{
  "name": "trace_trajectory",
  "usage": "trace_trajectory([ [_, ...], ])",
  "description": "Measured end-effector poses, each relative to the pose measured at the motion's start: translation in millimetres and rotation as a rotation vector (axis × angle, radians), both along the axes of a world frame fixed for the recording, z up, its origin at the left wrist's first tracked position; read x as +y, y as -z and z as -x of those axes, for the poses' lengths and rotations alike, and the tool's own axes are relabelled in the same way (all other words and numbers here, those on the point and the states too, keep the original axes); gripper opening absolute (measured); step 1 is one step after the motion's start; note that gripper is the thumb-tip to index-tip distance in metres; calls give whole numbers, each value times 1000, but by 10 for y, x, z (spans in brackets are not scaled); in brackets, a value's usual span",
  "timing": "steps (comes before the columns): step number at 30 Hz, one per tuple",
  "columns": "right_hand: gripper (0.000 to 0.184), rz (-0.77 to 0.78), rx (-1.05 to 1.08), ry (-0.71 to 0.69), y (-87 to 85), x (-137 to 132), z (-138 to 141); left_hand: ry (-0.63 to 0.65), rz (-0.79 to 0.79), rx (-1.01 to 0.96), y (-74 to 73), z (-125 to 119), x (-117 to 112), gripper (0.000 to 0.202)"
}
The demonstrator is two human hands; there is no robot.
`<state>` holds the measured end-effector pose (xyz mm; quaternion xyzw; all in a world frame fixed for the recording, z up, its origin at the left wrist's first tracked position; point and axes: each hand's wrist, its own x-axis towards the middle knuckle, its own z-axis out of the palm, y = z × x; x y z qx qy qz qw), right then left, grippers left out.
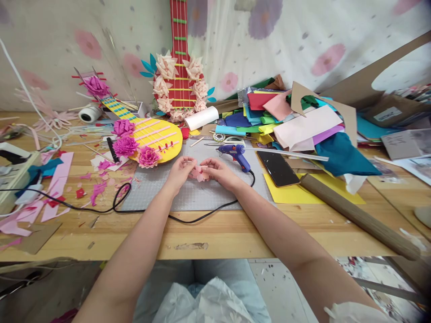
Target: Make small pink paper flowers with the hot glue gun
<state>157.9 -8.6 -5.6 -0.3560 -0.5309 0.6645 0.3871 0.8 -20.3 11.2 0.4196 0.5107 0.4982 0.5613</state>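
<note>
A small light-pink paper flower (199, 173) is held between both hands, just above the grey cutting mat (151, 193). My left hand (182, 172) pinches its left side, fingers closed. On the other side my right hand (217, 172) grips the petals between thumb and fingers. Part of the flower is hidden by the fingertips. Beyond my right hand lies a blue hot glue gun (237, 154), its black cord looping across the mat. A yellow paper guitar (158, 139) with magenta flowers rests to the left of my hands.
A red paper guitar (180, 85) with peach flowers leans at the back. Coloured paper sheets (262, 112) pile up at right, near a black phone (279, 168) and a long brown tube (357, 215). Pink scraps (60, 179) litter the left. The black cord (198, 220) crosses the front.
</note>
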Motion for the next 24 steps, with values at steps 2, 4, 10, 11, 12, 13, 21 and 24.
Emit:
trace_trajectory([
  [2, 41, 1, 5, -11, 7, 8, -9, 40, -1, 4, -17, -2, 0, 41],
  [4, 41, 5, 3, -13, 9, 16, -15, 55, 10, -21, -28, -5, -5, 41],
  [10, 41, -27, -9, 133, 14, 63, -45, -86, 91, -181, -16, 13, 20, 28],
  [11, 41, -53, -25, 169, 21, 74, -57, -120, 111, -205, -13, 19, 37, 25],
  [12, 39, -85, -53, 206, 31, 85, -72, -150, 126, -221, -11, 22, 56, 23],
  [13, 36, -124, -96, 242, 43, 94, -87, -175, 134, -229, -11, 22, 78, 21],
  [21, 21, -523, -673, 351, 115, 51, -187, -334, 75, -59, 71, -147, 298, 10],
  [24, 22, -585, -790, 308, 101, 24, -190, -353, 14, 113, 159, -197, 363, 12],
])
